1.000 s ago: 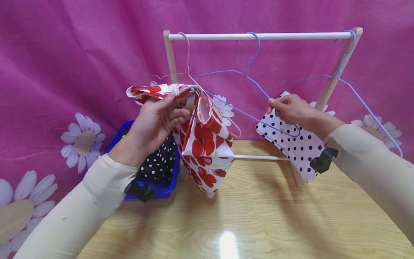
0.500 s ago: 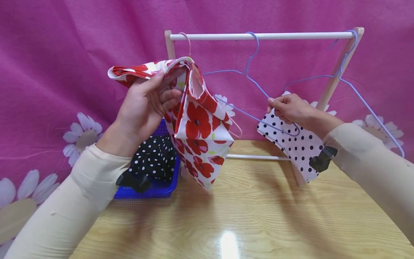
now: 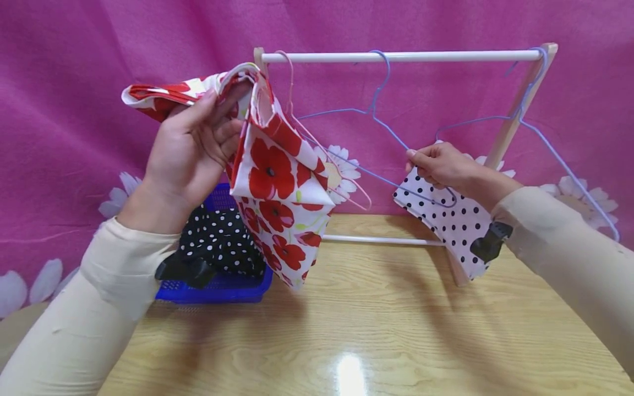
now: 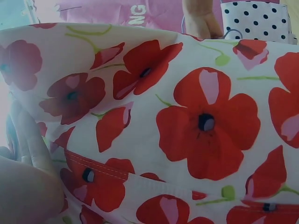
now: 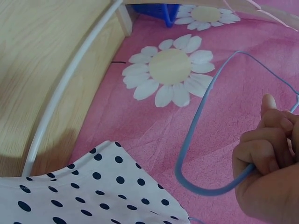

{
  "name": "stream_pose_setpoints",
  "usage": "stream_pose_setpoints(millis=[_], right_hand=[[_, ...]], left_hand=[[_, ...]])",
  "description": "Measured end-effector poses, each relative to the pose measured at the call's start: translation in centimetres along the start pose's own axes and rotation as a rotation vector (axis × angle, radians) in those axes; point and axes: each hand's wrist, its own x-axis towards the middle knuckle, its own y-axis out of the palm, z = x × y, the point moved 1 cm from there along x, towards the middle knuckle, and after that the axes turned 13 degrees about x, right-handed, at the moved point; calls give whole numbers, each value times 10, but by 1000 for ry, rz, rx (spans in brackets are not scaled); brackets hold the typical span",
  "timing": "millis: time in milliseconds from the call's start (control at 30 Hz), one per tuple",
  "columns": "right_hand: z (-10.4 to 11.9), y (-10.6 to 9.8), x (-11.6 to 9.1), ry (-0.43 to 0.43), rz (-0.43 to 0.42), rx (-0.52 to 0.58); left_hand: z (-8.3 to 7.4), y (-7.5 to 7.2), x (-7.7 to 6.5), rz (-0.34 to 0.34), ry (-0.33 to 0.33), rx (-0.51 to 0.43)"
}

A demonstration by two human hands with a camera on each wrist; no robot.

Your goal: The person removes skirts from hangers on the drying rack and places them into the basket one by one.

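I'm drawing the floral cloth (image 3: 277,214) up and away to my left, and its folded top is now riding higher than it was a second ago. The neck of the pink hanger (image 3: 291,82) is showing again where the cloth was covering it, and more of the black dotted cloth (image 3: 233,236) in the blue basket (image 3: 218,294) is coming into sight. I'm reading this as making room between the cloth and the wire, with neither joined to the other yet.

My left hand (image 3: 188,148) is grasping the floral cloth, thumb lying over its edge while the rest is draping down above the tabletop (image 3: 346,319). My right hand (image 3: 443,165) is pinching one sloping arm of the middle blue hanger (image 5: 210,192); it's barely moving, though the hook is sitting slightly farther left along the smooth white rod (image 3: 446,56).

The cloth is looking crisp and fairly thick, its folds holding boxy corners; red poppies are spreading over white, and a stitched seam is running across the panel in the left wrist view. The hanger is showing a slim, rounded loop at its end. Beyond my right hand, the white dotted cloth (image 3: 460,242) is hanging in a flat, angular sheet.
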Motion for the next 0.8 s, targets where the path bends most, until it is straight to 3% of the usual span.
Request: stream_pose_setpoints(millis=[200,533,800], right_hand=[[1,3,1,-11,10,-1],[0,6,2,-16,10,13],[1,9,6,-21,6,17]], left_hand=[[-9,-6,1,-15,19,-42],[-17,-27,5,-50,0,-208],[-26,-41,10,-80,-4,-238]])
